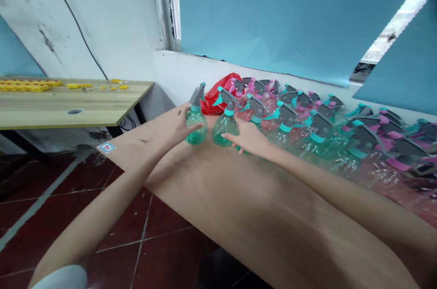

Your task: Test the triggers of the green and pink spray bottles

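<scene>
My left hand (177,129) is closed around the body of a clear green spray bottle (198,133), its thumb across the front. This bottle stands upright at the far part of the brown tabletop, with a grey and teal trigger head. Just to its right, my right hand (251,138) grips a second green spray bottle (222,129), thumb on the front; the other fingers are partly hidden. A small gap separates the two bottles. Behind them lies a crumpled red plastic bag (218,93).
Rows of green and pink spray bottles (317,132) crowd the right side of the brown table (218,193), along the wall. A sticker (107,147) marks its left corner. Another wooden table (85,107) at left carries yellow pieces (30,85). Blue sheeting (273,16) covers the window.
</scene>
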Available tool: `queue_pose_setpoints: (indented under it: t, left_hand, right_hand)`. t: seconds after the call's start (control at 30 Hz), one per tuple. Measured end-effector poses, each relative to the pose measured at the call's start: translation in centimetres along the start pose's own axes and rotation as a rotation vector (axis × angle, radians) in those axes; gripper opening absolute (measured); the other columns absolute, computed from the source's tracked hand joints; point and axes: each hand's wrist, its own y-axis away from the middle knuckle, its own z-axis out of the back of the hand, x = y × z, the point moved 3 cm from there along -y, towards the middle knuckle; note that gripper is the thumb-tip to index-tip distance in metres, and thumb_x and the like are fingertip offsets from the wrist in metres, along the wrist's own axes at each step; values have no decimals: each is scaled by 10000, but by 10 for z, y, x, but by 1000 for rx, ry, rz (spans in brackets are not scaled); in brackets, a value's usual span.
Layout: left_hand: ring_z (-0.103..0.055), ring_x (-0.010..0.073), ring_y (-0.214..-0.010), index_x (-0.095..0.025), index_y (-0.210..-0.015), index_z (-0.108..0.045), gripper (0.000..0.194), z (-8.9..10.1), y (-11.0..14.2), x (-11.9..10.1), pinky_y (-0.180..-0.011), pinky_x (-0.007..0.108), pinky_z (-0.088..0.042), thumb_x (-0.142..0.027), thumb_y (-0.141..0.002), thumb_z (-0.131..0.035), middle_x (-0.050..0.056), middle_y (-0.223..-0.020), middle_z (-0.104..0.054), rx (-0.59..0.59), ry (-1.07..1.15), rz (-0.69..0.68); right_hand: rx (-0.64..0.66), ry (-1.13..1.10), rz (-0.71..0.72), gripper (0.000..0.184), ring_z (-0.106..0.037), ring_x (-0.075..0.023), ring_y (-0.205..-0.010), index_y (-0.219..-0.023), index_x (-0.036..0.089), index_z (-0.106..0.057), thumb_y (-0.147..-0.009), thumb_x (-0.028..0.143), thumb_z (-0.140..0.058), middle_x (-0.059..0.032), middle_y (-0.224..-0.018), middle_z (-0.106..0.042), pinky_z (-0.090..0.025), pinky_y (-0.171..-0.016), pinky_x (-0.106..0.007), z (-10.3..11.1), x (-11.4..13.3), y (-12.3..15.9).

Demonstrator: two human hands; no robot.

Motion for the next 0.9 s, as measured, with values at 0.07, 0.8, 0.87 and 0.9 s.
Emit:
queue_pose_setpoints:
  t: [0.07, 0.8, 0.87, 0.9]
  left_hand:
    - [-469, 313, -1242, -217, -1240, -460, 602, -8, -10, 2, -1029, 459, -372, -481, -740, -667, 116, -1311, -533, -5, -7, -13]
    - [-501, 303, -1209, -159, -1226, -461, 632, -17, -20, -3, -1018, 448, -392, -525, -752, -662, 152, -1277, -556, -16, 4, -54]
    - [-522, 295, -1182, -156, -1220, -472, 623, -16, -19, -5, -1006, 444, -408, -519, -752, -665, 147, -1248, -571, -14, 4, -42]
    - [-528, 287, -1176, -156, -1231, -469, 626, -16, -19, -7, -1000, 434, -417, -510, -754, -668, 145, -1245, -570, -16, 8, -35]
  right_hand:
    - [7, -6, -25, 767, -583, -169, -370, -1443, 32, -280, -844, 381, -608, -109, -767, -695, -512, -485, -354, -5, 3, -5]
    - [-166, -17, -56, 800, -692, -262, -661, -1305, 17, -363, -764, 520, -670, -155, -836, -691, -548, -651, -396, -13, -6, -30]
    - [-193, 14, -46, 830, -691, -324, -851, -1294, 6, -377, -743, 548, -679, -217, -947, -677, -539, -730, -425, -13, -5, -30]
    - [-206, 35, -41, 825, -663, -355, -959, -1278, 7, -399, -737, 563, -679, -252, -1026, -654, -526, -779, -444, -13, -4, -29]
